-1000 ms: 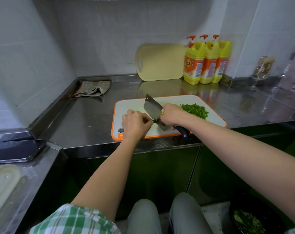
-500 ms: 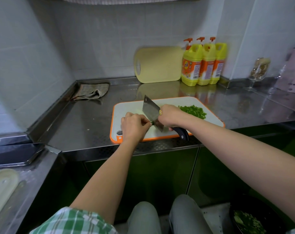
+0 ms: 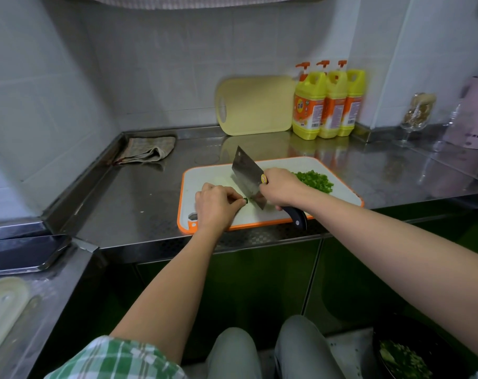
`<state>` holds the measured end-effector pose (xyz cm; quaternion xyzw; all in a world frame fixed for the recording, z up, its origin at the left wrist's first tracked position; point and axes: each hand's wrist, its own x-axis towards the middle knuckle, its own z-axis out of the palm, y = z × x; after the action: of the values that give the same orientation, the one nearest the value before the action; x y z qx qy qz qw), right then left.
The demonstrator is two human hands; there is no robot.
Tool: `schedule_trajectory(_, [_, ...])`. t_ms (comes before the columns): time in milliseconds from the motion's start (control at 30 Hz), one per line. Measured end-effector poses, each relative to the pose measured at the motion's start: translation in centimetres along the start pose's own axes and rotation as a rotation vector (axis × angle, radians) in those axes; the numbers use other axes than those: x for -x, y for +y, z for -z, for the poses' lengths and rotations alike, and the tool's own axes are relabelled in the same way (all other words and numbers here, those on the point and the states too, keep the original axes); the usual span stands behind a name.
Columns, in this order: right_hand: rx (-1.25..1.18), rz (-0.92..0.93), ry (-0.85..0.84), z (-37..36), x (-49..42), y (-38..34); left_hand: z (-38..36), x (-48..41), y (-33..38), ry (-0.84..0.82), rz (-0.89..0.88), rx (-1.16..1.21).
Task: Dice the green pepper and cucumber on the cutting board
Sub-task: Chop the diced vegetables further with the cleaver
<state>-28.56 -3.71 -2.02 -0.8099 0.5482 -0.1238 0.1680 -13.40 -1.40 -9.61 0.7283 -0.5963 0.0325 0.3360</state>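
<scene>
Green shows only as a small stub (image 3: 245,200) poking out from under the curled fingertips of the left hand (image 3: 217,205), near the front of the white cutting board (image 3: 205,173) with the orange rim. It is too small to tell whether it is pepper or cucumber. The left fingers are bent tightly round it, knuckles up, pinching it down on the board. The right hand (image 3: 283,187) is wrapped firmly round the cleaver (image 3: 246,173) where blade meets handle. The dark handle end juts past the board's front edge. The broad blade is tilted, its edge just beside the stub and the left fingertips. A heap of diced green pieces (image 3: 315,180) lies on the far right part of the board, behind the right hand.

The main risk, as I judge it, is a nicked fingertip. So little of the stub is left that the holding fingers sit right against the cutting edge, and a stroke that drifts left would meet skin first. A piece this short can also roll or shoot out under the blade. The board lies close to the front lip of the steel counter (image 3: 150,201), so a hard chop could make it slide, and a careless sweep could push dice off the right side.
</scene>
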Motion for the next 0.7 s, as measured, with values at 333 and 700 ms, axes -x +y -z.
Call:
schedule_trajectory(333, [0.024, -0.033, -0.112, 0.2, 0.8, -1.1, 0.1, 0.3, 0.3, 0.009, 0.006, -0.022])
schedule_trajectory(700, [0.082, -0.060, -0.079, -1.1, 0.7, -1.8, 0.7, 0.3, 0.3, -0.032, -0.062, -0.092])
